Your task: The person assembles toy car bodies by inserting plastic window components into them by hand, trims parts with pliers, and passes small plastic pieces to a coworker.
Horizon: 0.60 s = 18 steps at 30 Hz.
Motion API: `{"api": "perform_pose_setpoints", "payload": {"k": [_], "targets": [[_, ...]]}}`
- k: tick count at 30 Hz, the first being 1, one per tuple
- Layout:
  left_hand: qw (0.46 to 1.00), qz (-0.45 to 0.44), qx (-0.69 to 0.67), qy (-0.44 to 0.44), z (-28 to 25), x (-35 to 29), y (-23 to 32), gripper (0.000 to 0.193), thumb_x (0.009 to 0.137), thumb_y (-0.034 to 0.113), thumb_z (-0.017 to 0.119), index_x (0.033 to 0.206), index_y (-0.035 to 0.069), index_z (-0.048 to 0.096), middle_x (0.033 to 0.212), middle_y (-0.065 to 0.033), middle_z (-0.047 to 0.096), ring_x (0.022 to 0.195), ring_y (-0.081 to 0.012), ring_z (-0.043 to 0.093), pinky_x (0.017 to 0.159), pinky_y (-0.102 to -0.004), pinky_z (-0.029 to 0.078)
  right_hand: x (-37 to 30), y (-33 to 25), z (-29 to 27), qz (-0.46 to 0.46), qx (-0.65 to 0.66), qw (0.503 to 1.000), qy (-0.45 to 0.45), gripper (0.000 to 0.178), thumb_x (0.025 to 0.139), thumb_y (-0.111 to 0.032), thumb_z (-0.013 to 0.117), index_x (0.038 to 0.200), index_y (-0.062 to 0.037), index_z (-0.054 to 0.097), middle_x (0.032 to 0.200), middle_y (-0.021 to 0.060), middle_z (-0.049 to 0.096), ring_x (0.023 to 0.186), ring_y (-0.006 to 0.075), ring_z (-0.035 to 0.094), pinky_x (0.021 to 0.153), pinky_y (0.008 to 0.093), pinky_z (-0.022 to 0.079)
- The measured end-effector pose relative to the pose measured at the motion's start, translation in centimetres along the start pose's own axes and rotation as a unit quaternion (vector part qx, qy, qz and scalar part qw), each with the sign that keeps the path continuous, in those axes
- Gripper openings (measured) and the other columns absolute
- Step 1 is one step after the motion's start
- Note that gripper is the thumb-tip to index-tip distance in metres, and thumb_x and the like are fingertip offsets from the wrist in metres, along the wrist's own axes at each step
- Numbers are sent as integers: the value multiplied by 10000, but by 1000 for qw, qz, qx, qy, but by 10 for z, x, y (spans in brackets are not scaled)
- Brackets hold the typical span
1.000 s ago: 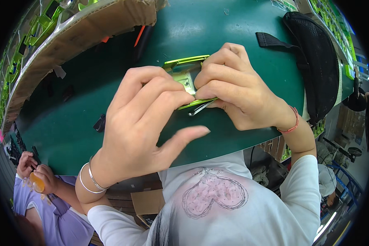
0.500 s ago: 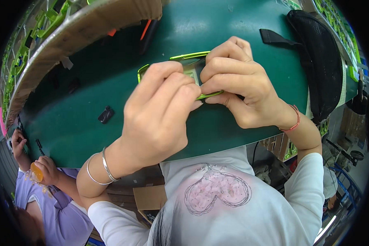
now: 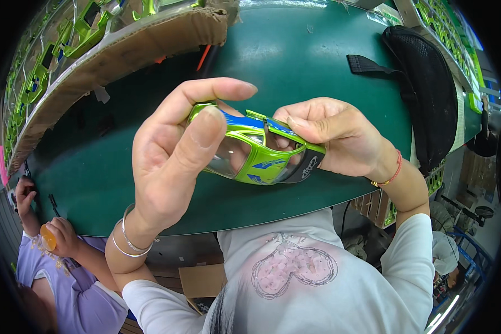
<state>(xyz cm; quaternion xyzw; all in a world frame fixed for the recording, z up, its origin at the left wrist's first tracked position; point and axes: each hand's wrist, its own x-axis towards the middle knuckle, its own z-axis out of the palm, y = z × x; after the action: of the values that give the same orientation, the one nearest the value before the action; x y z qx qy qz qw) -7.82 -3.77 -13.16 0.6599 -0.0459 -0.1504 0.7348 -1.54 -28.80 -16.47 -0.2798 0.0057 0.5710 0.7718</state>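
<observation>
Our half-curled left hand (image 3: 164,151) holds one end of a green toy-car body (image 3: 264,157); our right hand (image 3: 344,134), fingers nearly closed, pinches the other end.

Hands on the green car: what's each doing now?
Left hand: holding the green car shell at its left end.
Right hand: pinching its right end.
</observation>
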Motion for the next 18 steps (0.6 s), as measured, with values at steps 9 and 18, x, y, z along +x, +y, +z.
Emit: {"api": "perform_pose_setpoints", "payload": {"k": [9, 18], "targets": [[1000, -20, -7, 13, 3, 3, -1, 652, 1099, 500, 456, 1369, -89, 520, 1105, -70, 640, 937, -45, 640, 739, -148, 493, -2, 0, -5, -4, 16, 1000, -2, 332, 1081, -215, 571, 1185, 83, 677, 1027, 60, 723, 888, 86, 677, 835, 239, 549], [956, 167, 220, -97, 0, 8, -10, 486, 758, 66, 644, 1229, -44, 602, 1168, -149, 627, 1056, -213, 581, 976, -365, 448, -22, -17, 10, -198, -583, 787, 36, 278, 788, 20, 775, 1041, -54, 686, 1026, 24, 695, 951, 191, 622, 879, 331, 454]]}}
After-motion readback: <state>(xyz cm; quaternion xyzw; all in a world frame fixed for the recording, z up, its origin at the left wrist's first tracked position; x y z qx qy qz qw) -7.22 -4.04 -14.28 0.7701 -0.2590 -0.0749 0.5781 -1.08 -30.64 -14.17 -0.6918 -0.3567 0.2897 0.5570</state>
